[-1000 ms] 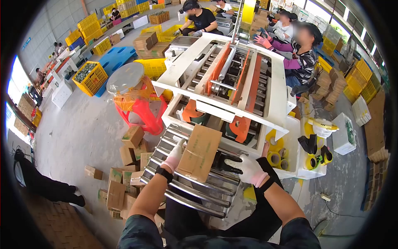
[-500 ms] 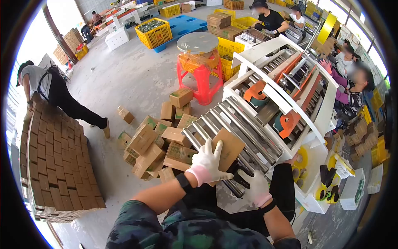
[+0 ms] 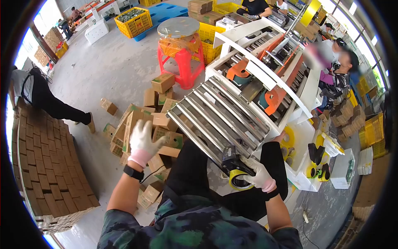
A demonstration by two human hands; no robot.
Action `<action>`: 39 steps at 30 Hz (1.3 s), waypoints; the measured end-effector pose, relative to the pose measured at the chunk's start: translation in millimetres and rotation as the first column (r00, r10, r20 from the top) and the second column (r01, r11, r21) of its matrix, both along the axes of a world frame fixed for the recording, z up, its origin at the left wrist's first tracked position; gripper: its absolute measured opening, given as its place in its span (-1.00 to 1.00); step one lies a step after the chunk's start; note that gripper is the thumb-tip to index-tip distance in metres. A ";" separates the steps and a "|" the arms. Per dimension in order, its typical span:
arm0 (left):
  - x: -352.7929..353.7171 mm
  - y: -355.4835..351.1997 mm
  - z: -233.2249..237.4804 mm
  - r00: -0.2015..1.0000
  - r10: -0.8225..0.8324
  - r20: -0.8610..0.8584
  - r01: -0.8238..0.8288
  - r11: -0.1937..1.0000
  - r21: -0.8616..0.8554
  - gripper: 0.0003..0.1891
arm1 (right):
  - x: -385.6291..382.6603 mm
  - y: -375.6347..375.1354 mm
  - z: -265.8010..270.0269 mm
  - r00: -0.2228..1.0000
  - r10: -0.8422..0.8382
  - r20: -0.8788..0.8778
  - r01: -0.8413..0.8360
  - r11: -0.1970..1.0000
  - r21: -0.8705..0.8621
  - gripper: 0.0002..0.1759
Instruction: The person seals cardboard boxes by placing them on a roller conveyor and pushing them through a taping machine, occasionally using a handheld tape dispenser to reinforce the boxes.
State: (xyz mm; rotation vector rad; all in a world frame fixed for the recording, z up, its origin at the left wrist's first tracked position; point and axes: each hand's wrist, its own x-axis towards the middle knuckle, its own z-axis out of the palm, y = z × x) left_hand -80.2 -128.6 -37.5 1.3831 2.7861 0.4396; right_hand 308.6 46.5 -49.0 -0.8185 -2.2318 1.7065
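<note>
White-gloved hands point(image 3: 143, 141) have parted; right point(image 3: 259, 176) grips plastic tape dispenser point(image 3: 232, 158).

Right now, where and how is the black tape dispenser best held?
Probably by its black handle, from the person's right, as the right grip does: the handle juts that way, while the yellow tape roll sits at the near end, the blocky head at the far end.

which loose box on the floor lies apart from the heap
The brown box off the heap's upper left in the picture: bare floor shows all around it, while the others lie crowded together.
</note>
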 end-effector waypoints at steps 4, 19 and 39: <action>73.0 30.3 -58.8 -0.420 0.034 0.907 0.054 0.998 -0.012 -0.11 | -3.4 -10.9 5.4 0.998 0.008 -0.058 -0.003 0.997 0.074 -0.26; 160.1 67.5 -67.3 -0.358 -0.051 0.932 0.007 0.998 0.057 -0.93 | 6.9 -21.0 52.1 0.982 -0.020 0.190 -0.069 0.890 0.450 -0.46; 46.9 113.8 -47.4 -0.019 -0.092 0.996 0.001 0.996 0.093 -0.90 | 136.2 -20.7 43.8 0.873 -0.201 0.445 -0.173 0.724 0.667 -0.23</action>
